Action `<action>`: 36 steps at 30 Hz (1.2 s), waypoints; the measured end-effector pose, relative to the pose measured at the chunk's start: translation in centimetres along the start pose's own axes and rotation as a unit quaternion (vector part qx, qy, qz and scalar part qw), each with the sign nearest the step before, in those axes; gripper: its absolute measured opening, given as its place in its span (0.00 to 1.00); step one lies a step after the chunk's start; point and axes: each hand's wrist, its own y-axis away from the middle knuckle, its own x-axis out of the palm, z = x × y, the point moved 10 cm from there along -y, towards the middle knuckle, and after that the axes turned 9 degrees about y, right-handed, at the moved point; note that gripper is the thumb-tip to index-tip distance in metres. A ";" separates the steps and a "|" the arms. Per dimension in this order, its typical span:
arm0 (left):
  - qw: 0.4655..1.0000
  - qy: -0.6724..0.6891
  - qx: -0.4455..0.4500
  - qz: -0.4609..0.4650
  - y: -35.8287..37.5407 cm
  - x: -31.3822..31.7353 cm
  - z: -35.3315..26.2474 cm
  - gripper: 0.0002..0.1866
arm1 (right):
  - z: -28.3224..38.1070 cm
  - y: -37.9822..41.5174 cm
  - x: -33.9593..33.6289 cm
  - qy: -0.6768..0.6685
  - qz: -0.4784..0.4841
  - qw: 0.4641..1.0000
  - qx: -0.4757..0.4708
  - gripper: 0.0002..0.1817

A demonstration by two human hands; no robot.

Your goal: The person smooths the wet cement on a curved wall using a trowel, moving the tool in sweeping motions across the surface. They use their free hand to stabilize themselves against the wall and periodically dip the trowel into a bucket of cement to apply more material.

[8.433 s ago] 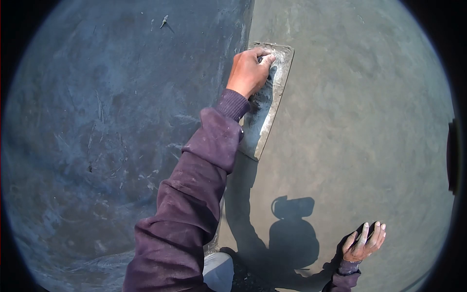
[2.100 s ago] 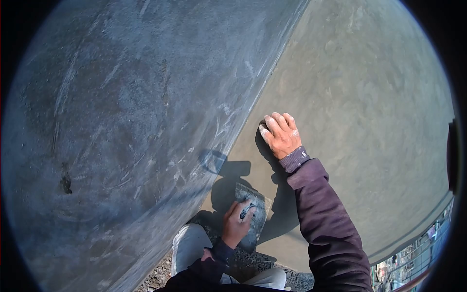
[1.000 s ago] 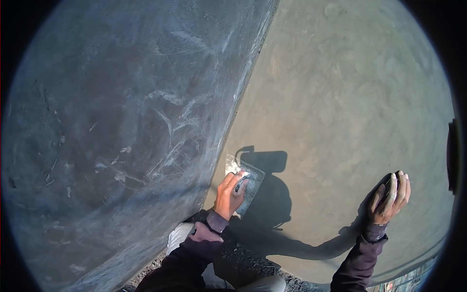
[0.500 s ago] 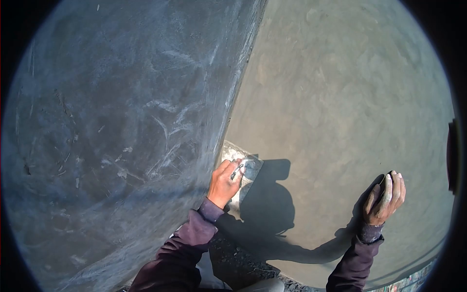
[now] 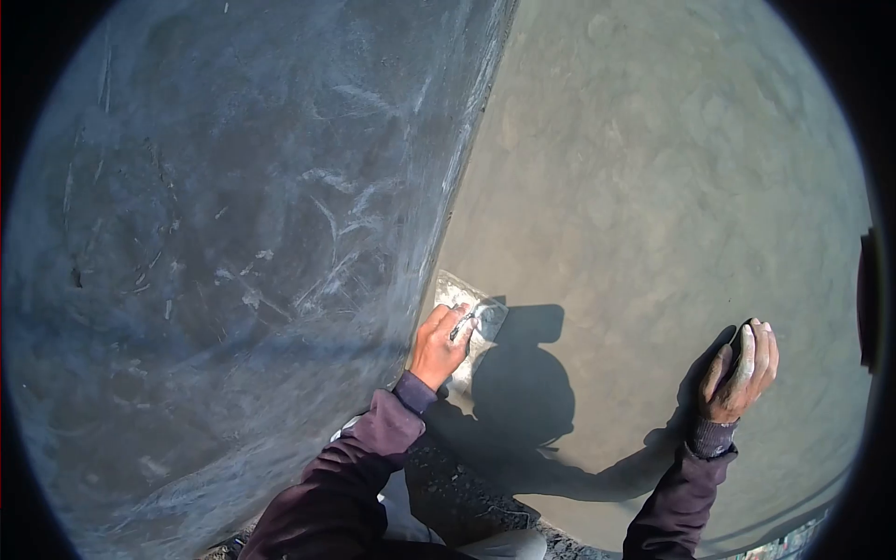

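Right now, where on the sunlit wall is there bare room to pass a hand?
The sunlit plaster wall is bare above and between the left hand and the right hand. It is tight only at the corner edge, where the left hand holds the trowel against the darker wall.

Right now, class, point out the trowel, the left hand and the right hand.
trowel [image 5: 485, 317]: head view, on the blade's bare right end.
left hand [image 5: 439, 345]: head view, on the back of the hand.
right hand [image 5: 737, 378]: head view, on the curled fingers' middle.
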 end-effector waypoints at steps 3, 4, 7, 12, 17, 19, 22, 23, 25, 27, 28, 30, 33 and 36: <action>0.992 -0.005 0.123 0.000 -8.9 0.6 -8.9 0.15 | -0.1 -0.1 0.0 -0.005 -0.009 1.000 -0.004 0.17; 0.991 -0.006 0.132 0.015 -12.2 1.0 -12.8 0.16 | -0.1 0.1 0.0 -0.009 -0.003 1.000 -0.006 0.17; 0.986 0.031 0.164 -0.010 -15.2 1.9 -15.6 0.16 | -0.2 0.2 0.1 -0.026 -0.016 1.000 0.007 0.17; 1.000 0.004 0.002 0.024 3.8 3.0 -0.9 0.14 | -0.2 -0.1 -0.1 -0.012 -0.015 1.000 0.007 0.17; 0.999 0.008 0.005 -0.039 -1.8 1.6 -3.3 0.13 | -0.6 0.3 -0.2 -0.022 -0.016 1.000 0.010 0.17; 0.997 0.025 0.063 -0.034 -8.9 2.1 -10.3 0.13 | -0.7 0.4 -0.3 -0.037 -0.021 0.999 0.010 0.17; 0.988 0.076 0.136 0.004 -11.3 5.7 -17.9 0.15 | -0.8 0.2 -0.7 -0.053 -0.029 0.998 0.019 0.16; 0.988 0.070 0.126 0.055 -8.8 8.2 -18.6 0.15 | -1.1 0.6 -1.2 -0.066 -0.041 0.996 0.034 0.16; 0.981 0.063 0.123 0.138 -0.8 12.3 -18.3 0.18 | 0.3 2.9 -2.2 -0.118 -0.025 0.989 0.084 0.18; 0.975 0.085 0.110 0.174 3.7 14.3 -16.9 0.21 | 4.2 8.0 -2.8 -0.190 0.055 0.972 0.125 0.23; 0.973 0.107 0.102 0.176 4.2 14.4 -16.6 0.22 | 6.0 11.4 -2.0 -0.249 0.108 0.940 0.209 0.24; 0.968 0.122 0.073 0.209 5.1 14.0 -16.3 0.24 | 10.5 15.7 -1.7 -0.370 0.171 0.852 0.329 0.25; 0.942 0.124 0.026 0.310 4.4 13.7 -16.7 0.28 | 13.9 12.7 -0.2 -0.353 0.205 0.860 0.307 0.22; 0.925 0.058 0.044 0.372 3.1 11.9 -17.6 0.29 | 13.3 15.0 4.4 -0.436 0.112 0.697 0.559 0.21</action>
